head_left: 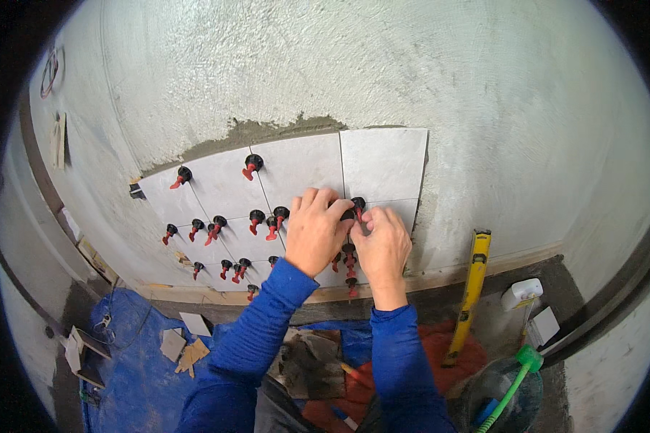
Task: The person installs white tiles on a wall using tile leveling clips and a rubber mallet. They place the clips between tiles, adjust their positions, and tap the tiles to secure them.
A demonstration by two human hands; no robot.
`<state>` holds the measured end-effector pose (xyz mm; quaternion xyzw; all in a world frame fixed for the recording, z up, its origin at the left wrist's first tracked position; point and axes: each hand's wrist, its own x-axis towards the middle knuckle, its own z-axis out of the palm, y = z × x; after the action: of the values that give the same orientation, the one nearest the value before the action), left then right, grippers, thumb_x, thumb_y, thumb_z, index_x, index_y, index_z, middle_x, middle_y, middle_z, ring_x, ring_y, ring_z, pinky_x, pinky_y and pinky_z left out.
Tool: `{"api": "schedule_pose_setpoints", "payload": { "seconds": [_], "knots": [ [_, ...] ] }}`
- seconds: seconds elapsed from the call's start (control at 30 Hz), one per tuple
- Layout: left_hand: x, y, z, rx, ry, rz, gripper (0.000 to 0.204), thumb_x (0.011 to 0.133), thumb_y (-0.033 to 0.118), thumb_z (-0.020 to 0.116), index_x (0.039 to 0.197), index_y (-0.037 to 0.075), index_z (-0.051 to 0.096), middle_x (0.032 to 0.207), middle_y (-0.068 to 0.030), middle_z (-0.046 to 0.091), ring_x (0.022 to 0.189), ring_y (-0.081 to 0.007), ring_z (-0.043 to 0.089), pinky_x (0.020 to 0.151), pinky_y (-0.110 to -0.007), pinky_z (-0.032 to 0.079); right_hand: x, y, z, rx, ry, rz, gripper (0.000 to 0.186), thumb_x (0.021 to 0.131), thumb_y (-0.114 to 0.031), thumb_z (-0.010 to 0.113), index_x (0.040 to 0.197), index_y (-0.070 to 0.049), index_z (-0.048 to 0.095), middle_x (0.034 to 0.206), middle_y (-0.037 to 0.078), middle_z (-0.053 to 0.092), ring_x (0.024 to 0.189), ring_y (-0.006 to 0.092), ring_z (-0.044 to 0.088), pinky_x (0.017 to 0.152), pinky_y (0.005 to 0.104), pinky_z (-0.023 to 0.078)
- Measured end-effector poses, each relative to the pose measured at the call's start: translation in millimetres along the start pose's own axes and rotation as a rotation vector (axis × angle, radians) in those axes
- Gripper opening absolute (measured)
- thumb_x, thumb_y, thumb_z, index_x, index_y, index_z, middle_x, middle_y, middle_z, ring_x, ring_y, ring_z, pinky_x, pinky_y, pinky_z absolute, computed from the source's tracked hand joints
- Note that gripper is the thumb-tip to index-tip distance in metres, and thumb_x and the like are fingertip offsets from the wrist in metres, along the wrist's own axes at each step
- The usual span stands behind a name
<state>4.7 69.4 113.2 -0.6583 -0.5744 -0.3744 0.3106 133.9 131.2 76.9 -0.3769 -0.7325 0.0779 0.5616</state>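
A rough grey plastered wall rises over a grey floor partly covered by a crumpled blue plastic sheet. Pale grey rectangular tiles line the wall's lower part. The bare left hand and bare right hand are close together, fingers curled, at a red-and-black plastic clip on the tiles' right side; whether either grips it, I cannot tell.

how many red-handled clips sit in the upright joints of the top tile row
2: one clip at the left, another clip to its right and slightly higher; the left hand may hide more.
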Motion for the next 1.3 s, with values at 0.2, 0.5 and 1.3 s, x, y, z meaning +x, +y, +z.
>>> {"api": "schedule_pose_setpoints", "payload": {
  "seconds": [0.2, 0.5, 1.3],
  "knots": [
    [26, 7, -6, 0.146, -0.136, 0.132, 0.027, 0.075, 0.014, 0.08, 0.102, 0.013, 0.076, 0.1, -0.0057, 0.064, 0.101, -0.0277, 0.058, 0.086, -0.041, 0.042, 0, -2, -8, 0.021, -0.022, 0.021, 0.019, 0.078, -0.015, 0.081, 0.092, -0.009, 0.07, 0.09, 0.009, 0.068, 0.089, 0.0326, 0.067, 0.075, 0.0461, 0.053],
    [-102, -13, -133, -0.03, 0.189, -0.162, 0.014, 0.082, 0.002, 0.081, 0.092, 0.004, 0.072, 0.089, -0.0112, 0.068, 0.081, -0.0304, 0.062, 0.073, -0.038, 0.049, 7, 30, -67, 0.175, -0.058, 0.13, 0.028, 0.082, -0.021, 0.079, 0.105, -0.008, 0.071, 0.094, 0.011, 0.073, 0.083, 0.0256, 0.069, 0.078, 0.0406, 0.054],
    [-757, 37, -194, 0.4, -0.634, -2.104, 0.034, 0.095, 0.035, 0.066, 0.126, 0.02, 0.067, 0.109, -0.0171, 0.075, 0.102, -0.0364, 0.072, 0.086, -0.05, 0.057, -113, 128, -61, -0.139, -0.686, 0.336, 0.045, 0.101, -0.011, 0.066, 0.146, -0.01, 0.059, 0.093, -0.001, 0.057, 0.086, 0.0131, 0.052, 0.083, 0.0294, 0.047]
  ]
}}
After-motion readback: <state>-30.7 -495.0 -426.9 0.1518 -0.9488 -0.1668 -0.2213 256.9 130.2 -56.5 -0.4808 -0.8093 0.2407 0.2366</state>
